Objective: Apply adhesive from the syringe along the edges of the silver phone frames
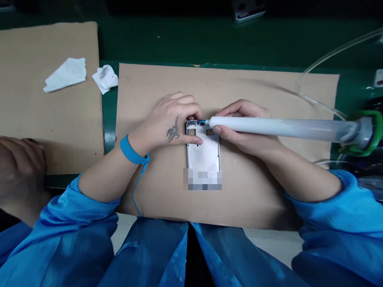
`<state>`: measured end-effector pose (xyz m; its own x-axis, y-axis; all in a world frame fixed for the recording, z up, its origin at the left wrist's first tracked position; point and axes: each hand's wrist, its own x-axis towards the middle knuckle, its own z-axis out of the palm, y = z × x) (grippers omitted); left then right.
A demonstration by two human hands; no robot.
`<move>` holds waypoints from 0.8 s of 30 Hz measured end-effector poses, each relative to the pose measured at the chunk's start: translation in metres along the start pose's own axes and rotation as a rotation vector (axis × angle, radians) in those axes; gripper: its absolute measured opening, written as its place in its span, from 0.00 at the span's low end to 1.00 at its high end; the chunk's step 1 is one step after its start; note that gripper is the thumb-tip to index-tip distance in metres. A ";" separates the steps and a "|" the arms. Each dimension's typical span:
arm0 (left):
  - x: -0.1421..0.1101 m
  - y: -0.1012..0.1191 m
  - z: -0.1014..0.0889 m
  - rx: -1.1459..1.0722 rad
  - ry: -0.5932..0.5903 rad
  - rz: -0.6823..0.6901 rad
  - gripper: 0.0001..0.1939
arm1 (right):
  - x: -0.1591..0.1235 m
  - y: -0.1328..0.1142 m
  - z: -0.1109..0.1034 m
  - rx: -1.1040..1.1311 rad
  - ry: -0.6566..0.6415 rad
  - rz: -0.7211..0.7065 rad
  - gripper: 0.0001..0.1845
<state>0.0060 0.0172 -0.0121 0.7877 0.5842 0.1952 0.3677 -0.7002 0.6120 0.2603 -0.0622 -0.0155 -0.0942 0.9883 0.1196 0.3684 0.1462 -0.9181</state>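
Note:
A silver phone frame (203,155) with cut-outs near its top lies on a sheet of cardboard in front of me; its lower end is blurred out. My left hand (176,119) grips its upper left part, thumb on the inner face and fingers curled at the top edge. A blue wrist strap (131,151) with a cord circles that wrist. In my right hand (239,127) is a long dispensing syringe (269,125) filled with white material, held nearly level. Its thin tip meets or hovers just over the frame's top edge; contact is hard to tell.
The cardboard sheet (161,187) covers the green bench (179,40). Clear tubing (323,56) runs at the right near the syringe's green end cap (371,133). White wipes (67,75) lie at left, beside another person's hand (20,171). A pale device (249,16) sits at the back.

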 end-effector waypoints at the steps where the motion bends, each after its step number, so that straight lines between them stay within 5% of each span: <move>1: 0.000 0.000 0.000 0.000 0.002 0.004 0.37 | 0.000 0.000 0.000 -0.003 0.007 -0.001 0.19; 24: 0.000 0.004 -0.003 -0.016 -0.007 -0.020 0.38 | 0.003 0.004 -0.002 0.038 0.044 -0.027 0.20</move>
<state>0.0058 0.0159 -0.0072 0.7838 0.5951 0.1774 0.3757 -0.6819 0.6276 0.2633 -0.0588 -0.0179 -0.0626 0.9850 0.1607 0.3308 0.1724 -0.9278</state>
